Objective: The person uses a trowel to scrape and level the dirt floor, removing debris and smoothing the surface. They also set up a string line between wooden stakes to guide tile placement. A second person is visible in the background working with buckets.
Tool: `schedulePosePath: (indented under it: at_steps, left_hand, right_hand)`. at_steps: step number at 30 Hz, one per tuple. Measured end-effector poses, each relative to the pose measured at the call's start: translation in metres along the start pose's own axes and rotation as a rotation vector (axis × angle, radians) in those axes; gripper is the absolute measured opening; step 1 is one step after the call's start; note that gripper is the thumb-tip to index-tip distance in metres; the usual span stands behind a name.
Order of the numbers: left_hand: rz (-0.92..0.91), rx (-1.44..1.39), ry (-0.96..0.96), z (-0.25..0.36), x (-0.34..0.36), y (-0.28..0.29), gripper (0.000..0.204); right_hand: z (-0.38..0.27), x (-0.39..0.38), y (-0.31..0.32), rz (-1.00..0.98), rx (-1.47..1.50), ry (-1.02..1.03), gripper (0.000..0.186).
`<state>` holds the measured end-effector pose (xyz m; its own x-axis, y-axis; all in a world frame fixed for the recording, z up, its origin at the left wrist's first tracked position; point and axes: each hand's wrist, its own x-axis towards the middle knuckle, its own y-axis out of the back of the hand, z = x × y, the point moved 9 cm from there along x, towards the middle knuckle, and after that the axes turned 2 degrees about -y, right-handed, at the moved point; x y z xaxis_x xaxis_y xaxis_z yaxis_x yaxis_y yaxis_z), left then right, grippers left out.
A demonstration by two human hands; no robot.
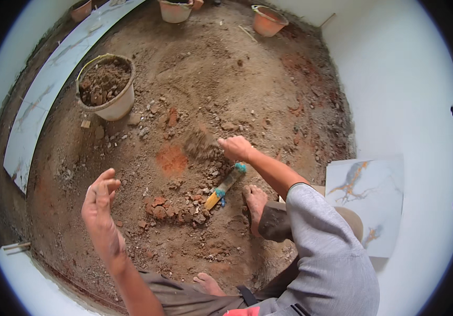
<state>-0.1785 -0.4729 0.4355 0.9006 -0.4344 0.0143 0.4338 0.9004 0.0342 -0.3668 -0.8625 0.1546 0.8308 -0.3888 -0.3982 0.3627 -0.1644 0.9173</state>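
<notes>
My right hand [235, 148] is closed round the handle of a trowel [201, 145], whose blade is covered with brown soil and lies low over the ground. My left hand [102, 208] is raised on the left side, fingers loosely bent and apart, with nothing in it. Between my feet and the trowel lies a short rod-like tool [225, 187] with a yellow end and teal wrapping; its kind is not clear. Beside it runs a small heap of broken red brick and rubble [171, 210]. Farther left stands a white bucket [117, 107] filled with soil and rubble.
Marbled white tiles [33, 110] form a strip along the left. More marbled tiles [379, 187] lean by the white wall [395, 89] at right. At the far side are an orange bucket [268, 22] and a pale bucket [175, 11], with another person's hand [197, 4] at it.
</notes>
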Motion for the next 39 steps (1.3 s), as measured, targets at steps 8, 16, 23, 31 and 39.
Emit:
schedulePosePath:
  at_steps: [8,16,23,31,39]
  left_hand:
    - [-0.059,-0.173,0.252,-0.062,0.037,-0.049,0.05]
    - [-0.31,-0.113,0.061,-0.083,0.024,-0.117,0.065]
    - [-0.1,0.091,-0.232,-0.062,0.053,-0.095,0.042]
    - [-0.134,-0.308,0.202,-0.075,0.065,-0.08,0.048]
    - [-0.147,-0.586,0.276,-0.078,0.06,-0.085,0.03]
  right_hand:
    - [-0.055,-0.102,0.022,0.46,1.478,-0.768,0.046]
    - [-0.214,-0.161,0.146,0.283,1.444,-0.221,0.051]
    - [-0.236,-0.219,0.172,0.35,1.251,-0.101,0.047]
    - [-0.219,-0.256,0.13,0.254,1.872,-0.412,0.034]
    - [-0.234,-0.228,0.027,0.046,1.727,-0.503,0.037]
